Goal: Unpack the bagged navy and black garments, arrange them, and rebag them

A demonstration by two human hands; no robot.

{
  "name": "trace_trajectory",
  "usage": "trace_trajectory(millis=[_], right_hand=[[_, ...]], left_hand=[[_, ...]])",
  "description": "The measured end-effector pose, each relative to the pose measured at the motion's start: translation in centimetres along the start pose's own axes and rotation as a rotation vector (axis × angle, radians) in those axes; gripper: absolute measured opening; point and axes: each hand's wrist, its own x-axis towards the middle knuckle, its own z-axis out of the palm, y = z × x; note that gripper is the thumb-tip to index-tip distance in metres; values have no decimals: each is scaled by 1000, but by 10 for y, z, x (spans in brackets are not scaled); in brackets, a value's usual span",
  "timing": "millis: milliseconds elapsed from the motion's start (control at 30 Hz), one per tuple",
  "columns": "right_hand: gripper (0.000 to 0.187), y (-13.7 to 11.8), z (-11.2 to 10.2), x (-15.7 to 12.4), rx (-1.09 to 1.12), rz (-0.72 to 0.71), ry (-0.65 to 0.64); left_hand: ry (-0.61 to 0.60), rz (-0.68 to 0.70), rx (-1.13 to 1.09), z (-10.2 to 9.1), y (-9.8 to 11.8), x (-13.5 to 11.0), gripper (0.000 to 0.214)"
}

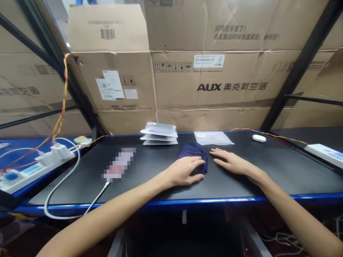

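Bare forearms nearest, crossing blue table edge. Left hand palm-down on folded navy cloth, thumb wide of fingers. Right hand open-fingered over black tabletop, just right of cloth. Behind cloth: stacked frosted packets to left, single frosted pouch to right.

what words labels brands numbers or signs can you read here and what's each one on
"AUX 奥克斯空调": on the big cardboard
"25": on its white label; the other print there is too blurred
Handling signs, including arrows and an umbrella: on the same cardboard
"辛苦了!": at its top; nearby characters are blurred
Too small or blurred: left white labels, barcode text, flat packet's tag, right power strip
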Motion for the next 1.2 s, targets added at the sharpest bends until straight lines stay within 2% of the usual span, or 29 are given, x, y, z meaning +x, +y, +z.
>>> trace_trajectory(millis=[100, 200, 267, 333, 467, 567, 667, 867, 1067, 1200], right_hand=[[58, 1, 2, 2, 8, -6, 41], [52, -7, 3, 5, 55, -22, 153], [52, -21, 2, 8, 95, -63, 232], [53, -39, 1, 15, 122, -137, 250], [57, -71, 3, 32, 103, -273, 62], [66, -79, 7, 40, 48, -265, -79], [73, -74, 8, 36, 6, -254, -137], [69, -48, 2, 11, 34, -185, -147], [69, -34, -2, 3, 61, -169, -146], [70, -32, -2, 2, 98, -174, -123]], left_hand=[[-12, 34, -49, -14, -3, -6, 58], [14, -3, -104, -32, -13, -16, 52], [33, -84, -103, -40, -26, -25, 51], [20, -204, -59, -43, -42, -37, 53], [-110, -384, 59, -42, -72, -55, 63], [-171, -397, 93, -41, -84, -60, 65], [-180, -388, 105, -39, -87, -58, 66], [-206, -280, 84, -26, -84, -34, 58], [-182, -181, 62, -1, -87, 26, 58], [-209, -112, 28, 4, -87, 53, 62]])
